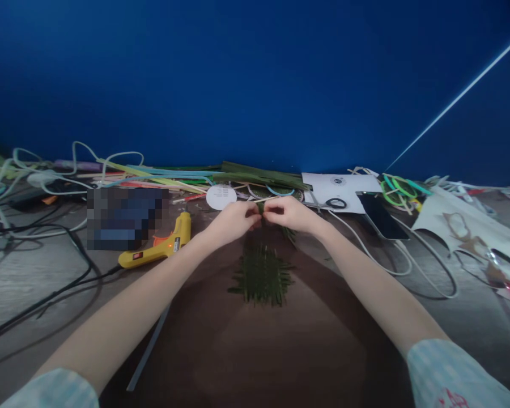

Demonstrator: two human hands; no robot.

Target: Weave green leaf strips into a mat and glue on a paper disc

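My left hand and my right hand meet near the middle of the brown work surface, fingertips nearly touching. Both are closed in a pinch on a small dark green leaf strip, mostly hidden by the fingers. A thin tan strip shows just behind the fingertips; whether it is held I cannot tell. Below the hands a woven square of green leaf strips lies flat, its loose ends sticking out on all sides. Neither hand touches it.
Left of my left forearm lies a yellow glue gun, its cord trailing left. A translucent stick lies nearer. Long green leaves, coloured strips and a white disc line the back. White paper and a phone with cable are at right.
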